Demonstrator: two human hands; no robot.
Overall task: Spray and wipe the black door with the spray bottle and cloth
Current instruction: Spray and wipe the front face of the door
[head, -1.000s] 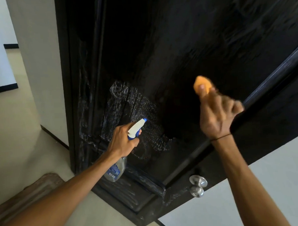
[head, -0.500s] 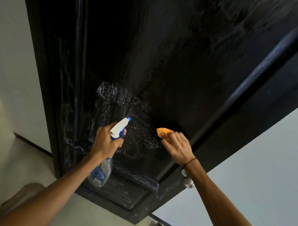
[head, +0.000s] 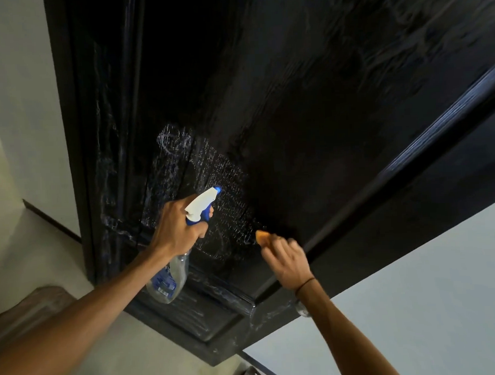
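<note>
The door (head: 307,99) filled most of the view, black and glossy, with a raised moulding running diagonally from the upper right down toward its lower edge. A patch of fine white spray droplets (head: 212,189) speckled the panel near its lower left, and faint wet streaks showed along the left stile and on the lower panel.

The bottle (head: 170,275) hung just in front of the sprayed patch. The left hand (head: 177,233) gripped its neck, fingers curled round it with one on the blue trigger; the white nozzle with its blue tip pointed up and to the right at the droplets. The clear body with a blue label hung below the wrist.

To the right, the right hand (head: 286,262) pinched the orange cloth (head: 262,237) in curled fingers, just beside the lower right edge of the wet patch and close against the panel; whether the cloth touched the surface could not be told. A thin dark band (head: 304,284) circled that wrist.

A metal knob (head: 302,311) peeked out below the right forearm. Pale walls (head: 415,293) flanked the door, and a pale floor (head: 5,254) lay at the lower left.
</note>
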